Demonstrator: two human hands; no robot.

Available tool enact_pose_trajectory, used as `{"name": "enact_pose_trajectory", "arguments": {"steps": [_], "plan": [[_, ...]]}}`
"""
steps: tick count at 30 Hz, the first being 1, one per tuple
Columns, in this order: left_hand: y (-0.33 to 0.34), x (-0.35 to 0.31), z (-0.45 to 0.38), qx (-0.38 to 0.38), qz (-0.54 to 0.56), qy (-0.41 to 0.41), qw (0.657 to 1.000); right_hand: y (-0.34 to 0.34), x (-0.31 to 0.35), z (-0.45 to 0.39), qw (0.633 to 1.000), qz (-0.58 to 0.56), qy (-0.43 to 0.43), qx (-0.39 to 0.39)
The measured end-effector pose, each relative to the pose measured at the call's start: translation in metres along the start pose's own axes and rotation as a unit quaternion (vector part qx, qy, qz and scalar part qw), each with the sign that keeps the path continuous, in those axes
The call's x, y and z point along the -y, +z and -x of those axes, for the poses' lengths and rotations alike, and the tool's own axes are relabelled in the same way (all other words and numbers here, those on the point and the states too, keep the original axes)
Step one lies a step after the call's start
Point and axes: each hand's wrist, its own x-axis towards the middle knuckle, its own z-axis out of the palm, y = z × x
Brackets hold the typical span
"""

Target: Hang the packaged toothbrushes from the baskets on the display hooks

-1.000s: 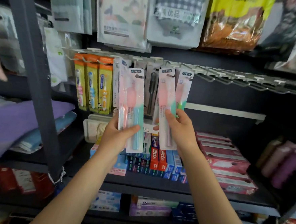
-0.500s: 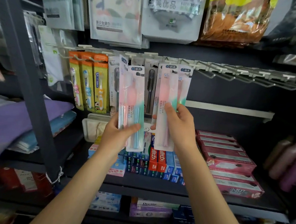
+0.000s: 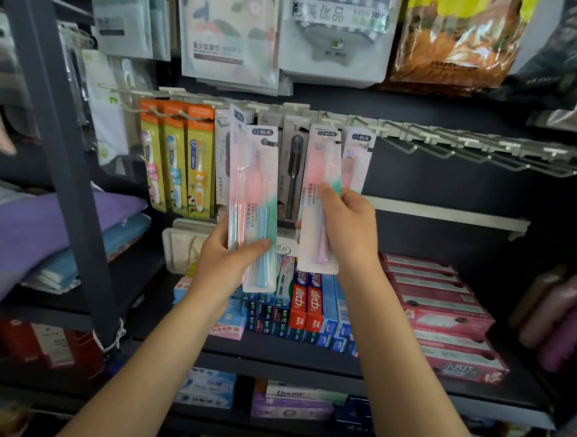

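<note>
- Left hand [image 3: 224, 263] grips a small stack of flat pink-and-mint blister-card toothbrush packs [image 3: 257, 209] near their lower end, thumb across the front, fingers behind. The packs stand upright in front of the hook rail.
- Right hand [image 3: 346, 227] holds one long pink-and-mint carded toothbrush pack [image 3: 319, 200] at mid-length, its top edge level with the white-clipped metal display hooks [image 3: 418, 142].
- Handling, judged: light, thin card with a clear plastic blister. Stiff along its length but likely to flex if held only at the bottom. The glossy face looks slippery.
- Best hold seems mid-card or higher, to steer the hang hole at the top onto a hook tip. The hole itself is too small to make out.
- Already hanging: orange-topped yellow children's toothbrush cards [image 3: 177, 159] and grey cards with dark brushes [image 3: 292, 170]. Hooks to the right are bare wire.
- Below: stacked toothpaste boxes in red and blue [image 3: 304, 308] on a dark shelf [image 3: 304, 359]. No baskets identifiable.
</note>
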Motion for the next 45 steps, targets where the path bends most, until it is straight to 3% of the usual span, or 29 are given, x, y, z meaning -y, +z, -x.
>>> {"name": "enact_pose_trajectory", "arguments": {"steps": [9, 24, 28, 31, 38, 45], "plan": [[-0.007, 0.011, 0.006, -0.006, -0.018, -0.016, 1.000, 0.008, -0.059, 0.019, 0.996, 0.051, 0.075, -0.003], [-0.008, 0.016, 0.008, 0.003, -0.006, -0.025, 1.000, 0.004, -0.084, 0.026, 0.967, -0.018, 0.252, 0.016], [0.003, 0.016, 0.010, 0.034, -0.024, -0.035, 0.999, -0.010, -0.076, 0.046, 0.984, -0.021, 0.168, 0.050], [0.023, 0.015, 0.016, 0.098, -0.054, -0.022, 0.994, -0.020, -0.058, 0.053, 0.991, -0.010, 0.098, 0.085], [0.050, 0.003, 0.020, 0.158, -0.026, -0.014, 0.987, -0.065, -0.039, 0.046, 0.998, -0.029, 0.037, -0.039], [0.062, 0.002, 0.016, 0.162, 0.017, 0.003, 0.987, -0.075, -0.009, 0.037, 0.997, -0.019, 0.014, -0.078]]}}
